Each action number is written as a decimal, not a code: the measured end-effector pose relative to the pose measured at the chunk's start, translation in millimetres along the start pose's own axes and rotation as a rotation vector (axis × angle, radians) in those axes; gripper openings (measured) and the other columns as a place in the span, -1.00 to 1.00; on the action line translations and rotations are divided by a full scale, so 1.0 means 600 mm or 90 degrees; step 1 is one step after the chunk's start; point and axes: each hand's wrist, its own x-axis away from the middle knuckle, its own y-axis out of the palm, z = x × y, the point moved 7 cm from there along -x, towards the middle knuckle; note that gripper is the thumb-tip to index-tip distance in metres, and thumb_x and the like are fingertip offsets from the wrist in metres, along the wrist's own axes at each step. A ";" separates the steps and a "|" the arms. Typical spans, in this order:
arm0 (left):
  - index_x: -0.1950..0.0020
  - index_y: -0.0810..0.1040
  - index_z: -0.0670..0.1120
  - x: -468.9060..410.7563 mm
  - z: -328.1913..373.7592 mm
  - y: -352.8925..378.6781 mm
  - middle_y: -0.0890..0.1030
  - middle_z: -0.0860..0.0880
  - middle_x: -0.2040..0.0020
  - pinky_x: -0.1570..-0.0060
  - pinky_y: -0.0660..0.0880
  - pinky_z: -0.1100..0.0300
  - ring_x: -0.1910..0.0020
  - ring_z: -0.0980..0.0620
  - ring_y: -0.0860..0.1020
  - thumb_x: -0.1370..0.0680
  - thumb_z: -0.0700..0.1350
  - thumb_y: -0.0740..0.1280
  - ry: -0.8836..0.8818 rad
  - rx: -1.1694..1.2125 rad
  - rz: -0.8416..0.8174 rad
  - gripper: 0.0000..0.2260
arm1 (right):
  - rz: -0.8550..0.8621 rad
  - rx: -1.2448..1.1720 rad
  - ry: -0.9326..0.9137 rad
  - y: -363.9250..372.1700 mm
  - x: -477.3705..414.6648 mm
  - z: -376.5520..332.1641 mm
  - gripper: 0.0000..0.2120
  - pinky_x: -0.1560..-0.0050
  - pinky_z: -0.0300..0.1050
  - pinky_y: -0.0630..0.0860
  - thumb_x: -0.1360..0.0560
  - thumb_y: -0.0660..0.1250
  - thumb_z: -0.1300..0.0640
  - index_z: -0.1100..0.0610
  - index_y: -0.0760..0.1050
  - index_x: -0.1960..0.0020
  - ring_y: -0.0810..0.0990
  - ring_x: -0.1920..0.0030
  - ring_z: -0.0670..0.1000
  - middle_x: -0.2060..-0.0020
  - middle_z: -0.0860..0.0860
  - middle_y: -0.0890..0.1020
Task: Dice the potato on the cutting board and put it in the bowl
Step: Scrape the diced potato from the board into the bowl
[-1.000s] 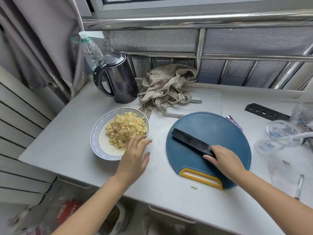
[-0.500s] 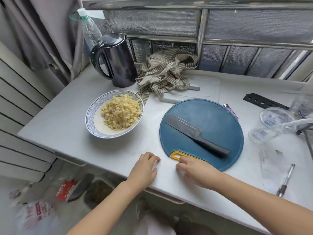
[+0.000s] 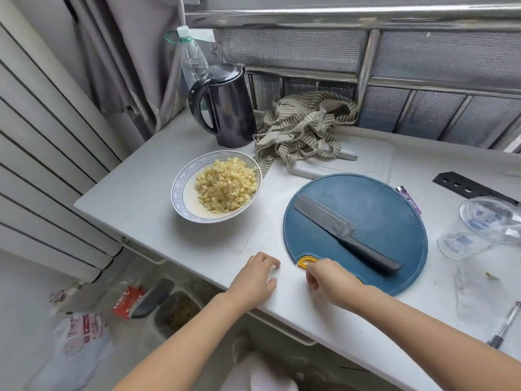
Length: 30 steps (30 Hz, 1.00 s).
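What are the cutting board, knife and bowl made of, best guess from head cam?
Cutting board: likely plastic, matte blue with a moulded yellow handle insert.
Knife: dull grey blade, metal or coated, unclear; black matte handle, probably plastic.
Bowl: looks glazed ceramic, glossy white with blue patterned rim.

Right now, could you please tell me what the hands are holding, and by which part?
The left hand holds nothing, resting on the counter. The right hand curls at the yellow handle of the board; a grip cannot be told.
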 end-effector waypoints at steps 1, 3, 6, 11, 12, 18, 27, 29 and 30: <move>-0.38 0.40 -0.01 -0.001 -0.003 -0.006 0.38 0.00 -0.34 -0.28 0.29 0.24 -0.31 0.05 0.38 -0.59 -0.12 0.23 -0.003 0.023 0.008 -0.65 | 0.016 -0.053 0.010 -0.014 -0.002 0.003 -0.82 0.25 -0.16 0.28 -0.40 0.21 0.35 0.16 0.51 0.07 0.41 0.18 0.03 0.08 0.07 0.61; -0.37 0.41 -0.02 -0.001 -0.008 -0.031 0.41 0.01 -0.31 -0.23 0.36 0.24 -0.22 0.07 0.46 -0.59 -0.14 0.24 -0.011 0.074 0.051 -0.66 | 0.090 -0.155 0.026 -0.063 -0.009 0.006 -0.87 0.29 -0.22 0.33 -0.38 0.28 0.30 0.08 0.48 0.18 0.47 0.21 0.01 0.23 -0.01 0.58; -0.33 0.45 -0.05 -0.004 -0.020 -0.099 0.47 0.04 -0.20 -0.14 0.46 0.17 -0.04 0.20 0.51 -0.58 -0.18 0.26 -0.004 0.129 0.172 -0.69 | 0.222 -0.221 0.005 -0.156 -0.030 -0.009 -0.85 0.33 -0.36 0.33 -0.37 0.32 0.30 0.07 0.48 0.24 0.49 0.29 -0.05 0.36 -0.08 0.54; -0.29 0.48 -0.05 -0.022 -0.064 -0.243 0.48 0.06 -0.11 -0.01 0.48 0.30 0.04 0.23 0.51 -0.56 -0.23 0.29 -0.016 0.161 0.333 -0.69 | 0.324 -0.301 -0.079 -0.285 -0.096 -0.066 -0.89 0.27 -0.34 0.41 -0.35 0.39 0.32 0.15 0.59 0.17 0.51 0.33 -0.11 0.36 -0.05 0.58; -0.29 0.49 -0.06 -0.028 -0.082 -0.271 0.48 0.05 -0.11 -0.02 0.50 0.25 0.03 0.18 0.52 -0.55 -0.24 0.30 -0.031 0.165 0.361 -0.69 | 0.330 -0.307 -0.093 -0.304 -0.119 -0.083 -0.88 0.28 -0.35 0.41 -0.35 0.40 0.33 0.15 0.60 0.17 0.51 0.34 -0.12 0.36 -0.05 0.58; -0.33 0.45 -0.10 -0.058 -0.200 -0.368 0.45 -0.05 -0.22 -0.15 0.43 0.19 -0.06 0.10 0.46 -0.54 -0.22 0.32 -0.181 0.202 0.432 -0.65 | 0.280 -0.266 -0.145 -0.334 -0.234 -0.167 -0.82 0.17 -0.28 0.49 -0.38 0.41 0.35 0.12 0.68 0.11 0.57 0.25 -0.09 0.27 -0.02 0.65; -0.47 0.28 -0.08 -0.162 -0.324 -0.397 0.37 -0.11 -0.37 -0.27 0.29 0.17 -0.33 -0.05 0.39 -0.57 -0.18 0.27 -0.297 0.208 0.271 -0.54 | 0.302 -0.235 0.021 -0.361 -0.350 -0.124 -0.96 0.18 -0.19 0.33 -0.46 0.42 0.13 0.10 0.61 0.15 0.55 0.12 0.02 0.17 0.01 0.61; -0.51 0.24 -0.06 -0.198 -0.336 -0.387 0.37 -0.09 -0.41 -0.26 0.28 0.19 -0.34 -0.05 0.39 -0.60 -0.19 0.23 -0.290 0.224 0.194 -0.53 | 0.255 -0.204 0.068 -0.348 -0.376 -0.113 -0.80 0.13 -0.11 0.36 -0.55 0.27 0.14 0.22 0.63 0.09 0.58 0.05 0.10 0.12 0.10 0.65; -0.51 0.24 -0.05 -0.213 -0.340 -0.381 0.38 -0.07 -0.41 -0.25 0.30 0.20 -0.33 -0.03 0.40 -0.60 -0.20 0.21 -0.282 0.240 0.151 -0.53 | 0.237 -0.199 0.082 -0.341 -0.385 -0.111 -0.74 0.16 -0.07 0.32 -0.58 0.21 0.14 0.26 0.61 0.10 0.59 0.07 0.14 0.15 0.14 0.66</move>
